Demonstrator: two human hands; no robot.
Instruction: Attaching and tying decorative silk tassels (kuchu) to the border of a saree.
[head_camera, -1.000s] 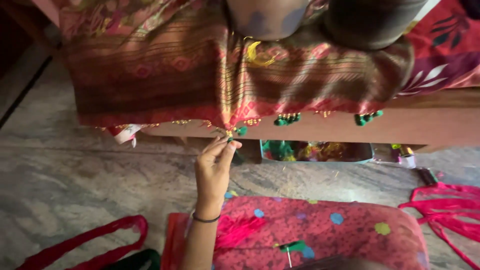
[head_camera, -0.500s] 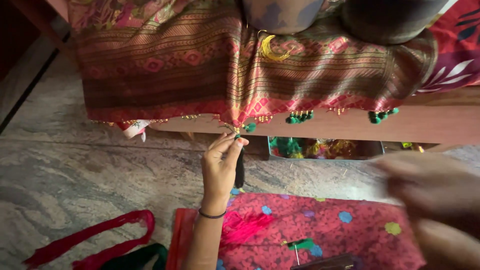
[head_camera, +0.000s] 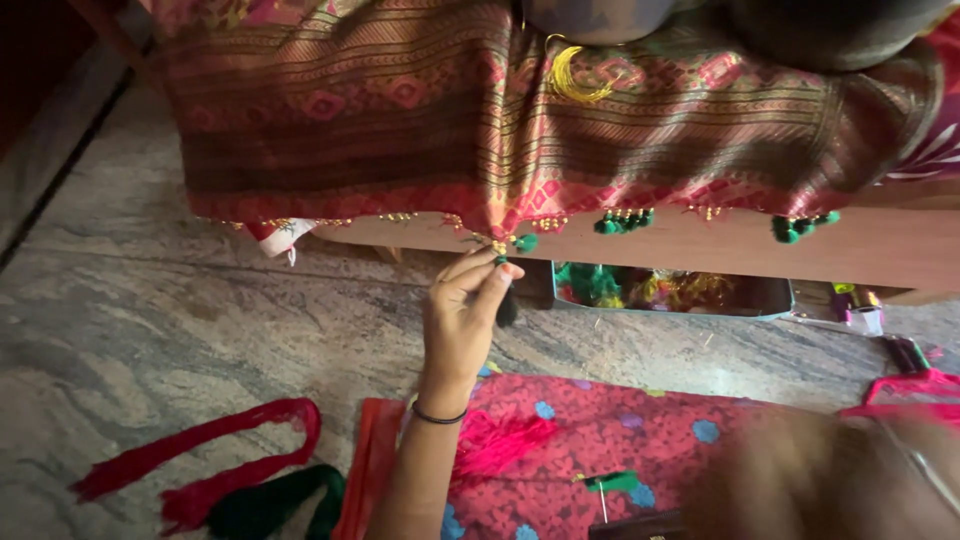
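Observation:
My left hand (head_camera: 458, 322) is raised to the lower border of a red-brown patterned silk cloth (head_camera: 420, 120) that hangs over a wooden edge (head_camera: 700, 250). Its fingertips pinch a small dark green tassel (head_camera: 505, 262) at the hem, beside a finished green tassel (head_camera: 525, 242). More green tassels with gold beads (head_camera: 622, 222) hang along the border to the right. A thin black band circles the wrist. My right hand (head_camera: 830, 485) is a blurred shape at the lower right; its fingers are not readable.
An open tray of coloured threads (head_camera: 775, 300) sits under the wooden edge. A red dotted cloth (head_camera: 620, 440) with a pink thread bundle (head_camera: 500, 440) lies on the stone floor. Red (head_camera: 190, 460) and dark green skeins (head_camera: 270, 500) lie left. Small spools (head_camera: 855, 305) sit right.
My left hand stays pinched at the hem. My right hand came into view on the right as a blur and now sits lower. The view has shifted slightly.

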